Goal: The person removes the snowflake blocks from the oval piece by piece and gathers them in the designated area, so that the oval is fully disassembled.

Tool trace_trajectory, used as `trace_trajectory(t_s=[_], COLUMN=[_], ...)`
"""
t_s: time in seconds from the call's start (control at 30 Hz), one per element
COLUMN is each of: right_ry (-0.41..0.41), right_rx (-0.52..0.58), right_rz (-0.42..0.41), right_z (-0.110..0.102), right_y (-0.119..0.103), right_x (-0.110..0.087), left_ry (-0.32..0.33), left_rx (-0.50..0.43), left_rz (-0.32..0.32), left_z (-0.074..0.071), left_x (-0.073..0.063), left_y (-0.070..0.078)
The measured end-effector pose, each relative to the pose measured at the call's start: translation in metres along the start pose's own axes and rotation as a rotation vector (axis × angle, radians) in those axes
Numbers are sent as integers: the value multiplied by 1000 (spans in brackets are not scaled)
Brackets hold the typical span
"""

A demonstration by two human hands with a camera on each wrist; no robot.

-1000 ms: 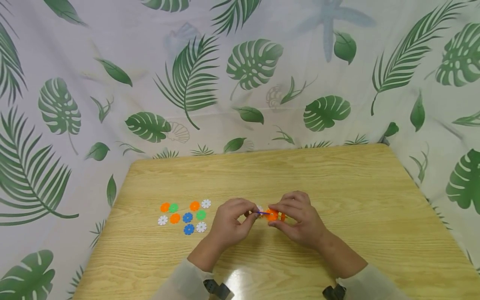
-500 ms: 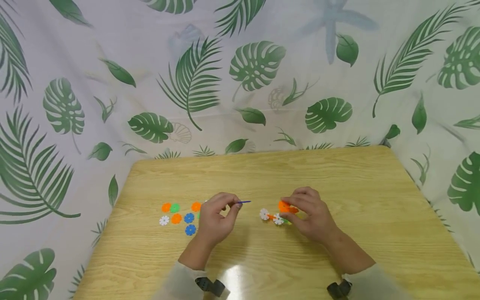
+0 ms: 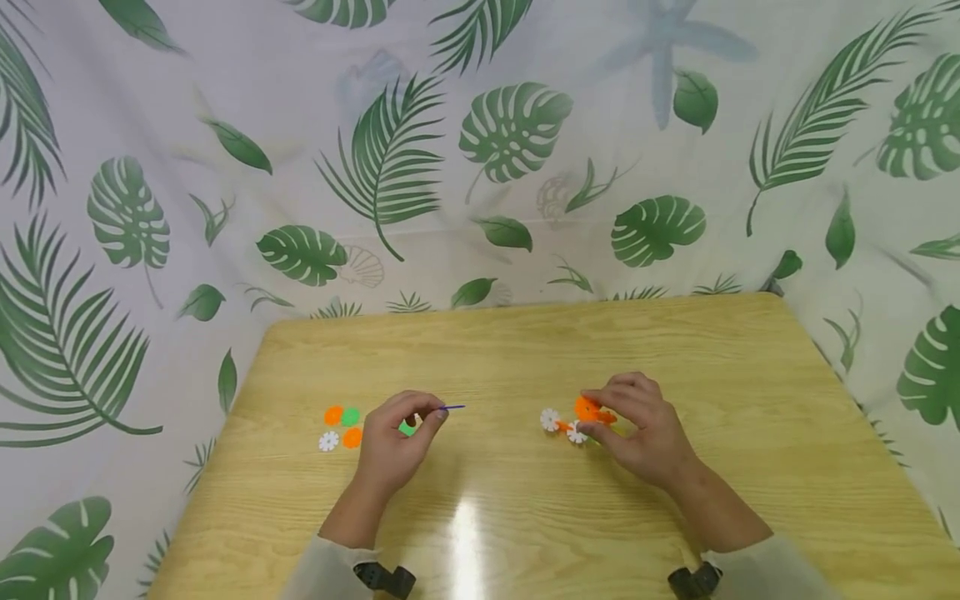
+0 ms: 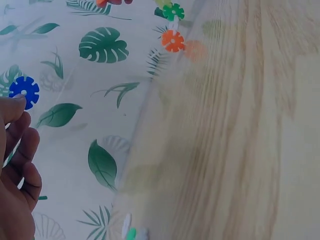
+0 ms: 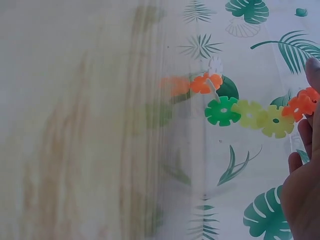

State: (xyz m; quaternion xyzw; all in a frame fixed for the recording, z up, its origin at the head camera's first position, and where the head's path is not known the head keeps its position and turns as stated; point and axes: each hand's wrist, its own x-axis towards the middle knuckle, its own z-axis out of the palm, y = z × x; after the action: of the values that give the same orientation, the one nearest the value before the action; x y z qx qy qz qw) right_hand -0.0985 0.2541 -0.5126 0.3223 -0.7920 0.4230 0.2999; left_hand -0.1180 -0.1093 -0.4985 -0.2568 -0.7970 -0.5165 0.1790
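Between the thumb and fingers of my left hand (image 3: 397, 442) is a blue notched plastic disc (image 4: 29, 95), seen edge-on in the head view and face-on in the left wrist view. My right hand (image 3: 643, 433) pinches an orange notched disc (image 3: 586, 408) at one end of a chain of interlocked discs. Along that chain, the right wrist view shows yellow discs (image 5: 276, 122), a green disc (image 5: 222, 111), another orange disc (image 5: 206, 83) and a white disc (image 5: 215, 65). The blue disc is apart from the chain, with a wide gap between the hands.
Loose discs lie flat on the wooden table (image 3: 525, 350) at the left: orange (image 3: 333, 415), green (image 3: 350, 417) and white (image 3: 328, 441) among them. My left hand covers part of this group. A leaf-print cloth (image 3: 420, 250) hangs behind the table.
The blue disc was up against the orange disc at first; my left hand has carried it away to the left. My right hand has shifted right with the chain.
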Motion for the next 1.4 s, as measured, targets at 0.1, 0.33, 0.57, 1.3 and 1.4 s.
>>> trace_trajectory(t_s=[0.1, 0.33, 0.57, 1.3, 1.4], right_ry=[-8, -47, -56, -61, -67], right_rx=[7, -1, 1, 16, 14], right_rz=[1, 63, 72, 40, 42], right_z=[1, 2, 4, 7, 7], right_y=[-1, -4, -5, -10, -11], right_x=[0, -2, -3, -1, -1], left_ry=[9, 31, 57, 35, 43], left_rx=[-24, -6, 21, 133, 141], left_rz=[-38, -147, -238, -549, -598], left_z=[-7, -20, -26, -65, -70], left_x=[-3, -8, -21, -48, -50], left_y=[7, 22, -3, -24, -25])
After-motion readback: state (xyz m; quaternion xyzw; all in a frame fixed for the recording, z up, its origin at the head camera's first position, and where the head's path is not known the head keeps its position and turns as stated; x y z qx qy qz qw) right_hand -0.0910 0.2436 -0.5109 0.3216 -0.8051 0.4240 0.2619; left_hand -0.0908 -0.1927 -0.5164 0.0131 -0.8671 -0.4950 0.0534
